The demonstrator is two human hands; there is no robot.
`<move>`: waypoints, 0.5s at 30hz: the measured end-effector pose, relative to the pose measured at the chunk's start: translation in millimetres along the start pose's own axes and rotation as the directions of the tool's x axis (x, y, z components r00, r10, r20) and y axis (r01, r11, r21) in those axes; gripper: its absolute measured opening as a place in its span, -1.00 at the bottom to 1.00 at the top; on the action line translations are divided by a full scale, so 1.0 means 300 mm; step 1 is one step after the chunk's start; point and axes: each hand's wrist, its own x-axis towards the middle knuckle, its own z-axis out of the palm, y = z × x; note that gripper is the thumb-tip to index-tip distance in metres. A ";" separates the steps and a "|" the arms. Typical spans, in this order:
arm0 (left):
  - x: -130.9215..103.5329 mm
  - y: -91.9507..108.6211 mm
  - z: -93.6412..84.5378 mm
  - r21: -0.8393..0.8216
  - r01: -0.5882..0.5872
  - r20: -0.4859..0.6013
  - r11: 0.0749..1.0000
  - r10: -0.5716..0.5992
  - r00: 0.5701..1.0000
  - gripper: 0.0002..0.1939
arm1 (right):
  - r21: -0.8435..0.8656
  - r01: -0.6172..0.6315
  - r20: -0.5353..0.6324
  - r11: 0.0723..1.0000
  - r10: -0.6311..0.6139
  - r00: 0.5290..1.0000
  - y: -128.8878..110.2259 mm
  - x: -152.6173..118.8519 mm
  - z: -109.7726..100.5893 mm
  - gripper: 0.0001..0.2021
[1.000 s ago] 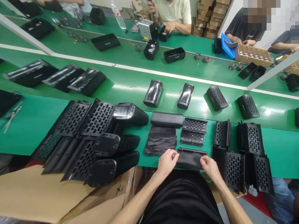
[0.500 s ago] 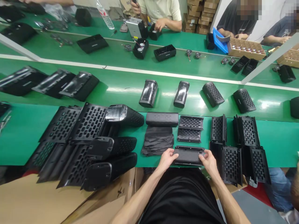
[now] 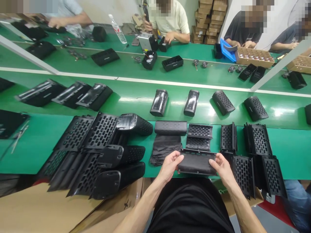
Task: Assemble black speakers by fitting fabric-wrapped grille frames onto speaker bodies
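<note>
Between my two hands is a black speaker grille panel (image 3: 197, 163), its concave inner side facing up with dark cloth-like material covering the holes. My left hand (image 3: 170, 164) pinches its left end, thumb on top. At its right end my right hand (image 3: 222, 165) grips in the same way. Just beyond the panel lie two perforated grilles (image 3: 199, 131), one behind the other. A pile of black cloth sheets (image 3: 165, 149) is to the left of them, with a rounded black speaker part (image 3: 170, 128) behind it.
Stacked grilles (image 3: 259, 140) stand at right. Larger perforated panels (image 3: 99, 132) and black speaker housings (image 3: 121, 155) crowd the left. Several speaker bodies (image 3: 159, 103) sit on the green belt (image 3: 131, 97). Across it, co-workers sit near a cardboard tray (image 3: 254, 58) and a water bottle (image 3: 118, 29).
The held panel has come up closer to me and looks larger, with both hands still on its ends. The camera view has shifted slightly, moving the scene down and, at left, rightward.
</note>
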 end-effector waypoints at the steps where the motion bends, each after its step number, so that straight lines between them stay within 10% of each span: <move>1: -0.006 0.015 0.004 0.010 -0.004 -0.001 1.000 0.004 1.000 -0.46 | 0.023 0.020 0.005 1.000 -0.020 1.000 -0.014 -0.005 0.002 -0.45; 15: -0.044 0.099 -0.007 -0.024 -0.091 0.043 0.996 0.092 0.995 -0.47 | 0.019 0.157 -0.019 0.987 -0.157 0.987 -0.140 -0.022 0.032 -0.44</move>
